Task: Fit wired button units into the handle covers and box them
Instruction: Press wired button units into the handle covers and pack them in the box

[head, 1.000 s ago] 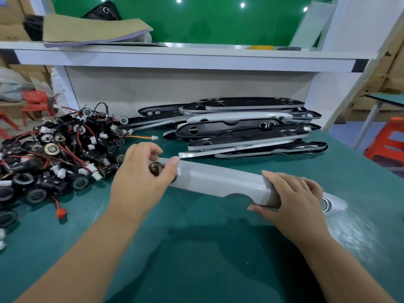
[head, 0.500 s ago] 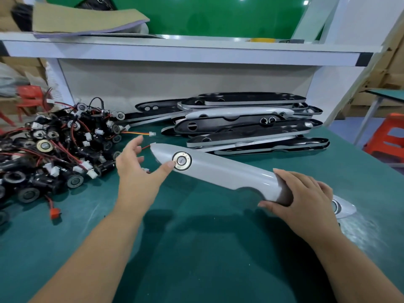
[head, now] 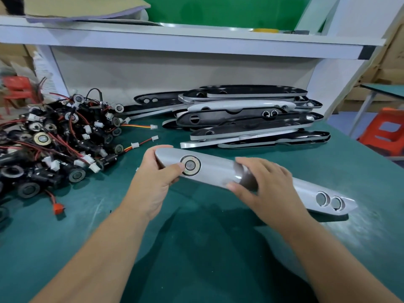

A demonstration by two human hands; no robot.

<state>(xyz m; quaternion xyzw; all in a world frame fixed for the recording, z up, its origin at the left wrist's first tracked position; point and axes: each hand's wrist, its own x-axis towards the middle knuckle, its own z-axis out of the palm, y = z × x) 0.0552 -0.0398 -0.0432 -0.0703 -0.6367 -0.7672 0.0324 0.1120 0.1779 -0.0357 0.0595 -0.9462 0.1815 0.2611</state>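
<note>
A long silver handle cover point(head: 218, 169) lies slanted across the green table point(head: 196, 248), face up. A round button unit point(head: 190, 165) sits in its left hole; two empty holes show near its right tip. My left hand point(head: 153, 182) grips the cover's left end, thumb beside the button. My right hand point(head: 264, 184) holds the cover's middle, fingers curled over its far edge and thumb on the near edge. A heap of black wired button units point(head: 54, 145) with red wires lies to the left.
A stack of several empty handle covers point(head: 247, 119), silver and black, lies behind the held one against the white shelf frame point(head: 175, 42). Loose white connectors point(head: 154, 127) trail from the heap. Red stools stand off the table at right point(head: 389, 132) and far left.
My left hand has gone from open beside the button to gripping the cover's left end. My right hand slid from the cover's right part to its middle, baring the two holes.
</note>
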